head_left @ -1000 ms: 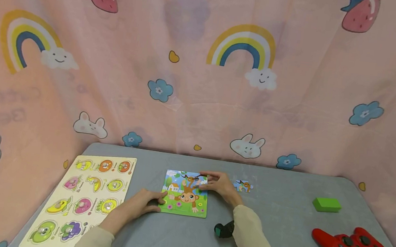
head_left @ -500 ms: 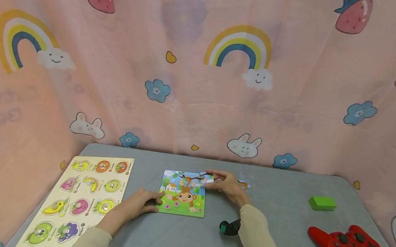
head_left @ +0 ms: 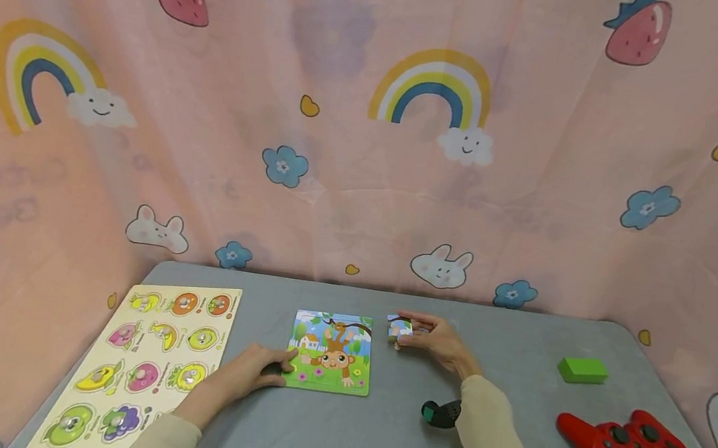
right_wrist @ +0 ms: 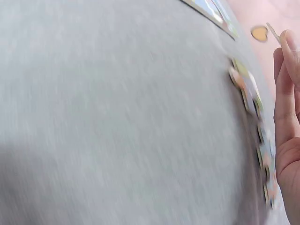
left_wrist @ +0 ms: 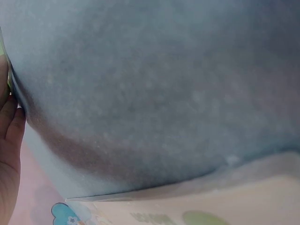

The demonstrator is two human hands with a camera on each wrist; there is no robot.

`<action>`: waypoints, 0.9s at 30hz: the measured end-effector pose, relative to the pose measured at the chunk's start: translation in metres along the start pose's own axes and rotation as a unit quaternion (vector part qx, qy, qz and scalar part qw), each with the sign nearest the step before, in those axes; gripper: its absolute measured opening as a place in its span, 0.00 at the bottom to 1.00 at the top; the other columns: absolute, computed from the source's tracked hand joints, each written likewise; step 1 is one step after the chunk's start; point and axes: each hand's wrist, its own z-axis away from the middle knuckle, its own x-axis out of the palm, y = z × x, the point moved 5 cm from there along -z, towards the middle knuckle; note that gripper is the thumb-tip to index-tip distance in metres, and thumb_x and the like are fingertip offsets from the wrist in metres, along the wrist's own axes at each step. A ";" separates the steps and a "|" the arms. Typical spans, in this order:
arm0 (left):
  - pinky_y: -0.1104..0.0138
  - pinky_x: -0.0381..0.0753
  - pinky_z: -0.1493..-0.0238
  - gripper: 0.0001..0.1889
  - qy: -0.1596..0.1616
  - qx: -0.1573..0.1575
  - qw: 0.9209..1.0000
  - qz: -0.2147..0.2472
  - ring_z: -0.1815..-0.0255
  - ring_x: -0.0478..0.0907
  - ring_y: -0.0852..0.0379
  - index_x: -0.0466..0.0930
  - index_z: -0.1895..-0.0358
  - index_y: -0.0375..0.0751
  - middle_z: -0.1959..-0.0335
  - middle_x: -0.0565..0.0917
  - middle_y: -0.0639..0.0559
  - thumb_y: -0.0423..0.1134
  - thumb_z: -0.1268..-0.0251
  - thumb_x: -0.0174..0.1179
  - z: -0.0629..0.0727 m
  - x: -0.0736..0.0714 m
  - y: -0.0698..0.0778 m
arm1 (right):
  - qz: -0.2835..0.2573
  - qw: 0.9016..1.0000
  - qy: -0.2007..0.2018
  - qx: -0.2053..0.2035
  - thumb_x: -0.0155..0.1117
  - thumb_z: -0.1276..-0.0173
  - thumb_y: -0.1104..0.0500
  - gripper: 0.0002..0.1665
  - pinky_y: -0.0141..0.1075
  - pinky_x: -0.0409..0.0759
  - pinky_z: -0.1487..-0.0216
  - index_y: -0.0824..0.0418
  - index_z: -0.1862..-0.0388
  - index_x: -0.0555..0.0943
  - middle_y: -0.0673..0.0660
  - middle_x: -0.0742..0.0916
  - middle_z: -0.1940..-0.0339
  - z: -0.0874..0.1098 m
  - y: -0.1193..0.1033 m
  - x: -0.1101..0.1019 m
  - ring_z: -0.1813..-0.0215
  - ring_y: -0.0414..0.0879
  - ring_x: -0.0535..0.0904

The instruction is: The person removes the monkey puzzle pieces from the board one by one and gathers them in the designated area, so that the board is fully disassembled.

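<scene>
The monkey jigsaw puzzle (head_left: 336,352) lies flat in the middle of the table. My left hand (head_left: 256,371) holds its lower left edge; in the left wrist view only some fingers (left_wrist: 13,117) show at the left border. To the right of the puzzle, my right hand (head_left: 441,342) pinches a small jigsaw piece (head_left: 397,326) between thumb and fingers. The right wrist view shows that piece's thin edge (right_wrist: 272,32) at the fingertips. Beneath the hand, loose jigsaw pieces (right_wrist: 249,89) lie on the table, blurred; the hand mostly hides them in the head view.
A wooden fruit knob board (head_left: 142,369) lies at the left, beside my left forearm. On the right are a green block (head_left: 583,370) and a red game controller (head_left: 627,447). A pink printed curtain (head_left: 335,199) hangs behind the grey table (head_left: 500,331).
My right hand has lifted a piece from the puzzle's upper right corner and carried it to the right. My left hand stays at the puzzle's edge.
</scene>
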 end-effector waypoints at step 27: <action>0.56 0.76 0.45 0.25 0.006 0.013 1.000 -0.015 0.46 0.79 0.51 0.75 0.39 0.30 0.55 0.86 0.52 0.38 0.38 0.63 0.001 0.000 0.003 | 0.032 0.999 0.017 0.029 0.70 0.40 0.65 0.41 0.30 0.79 0.51 0.71 0.30 0.64 0.62 0.75 0.36 0.045 0.017 -0.099 0.52 0.32 0.76</action>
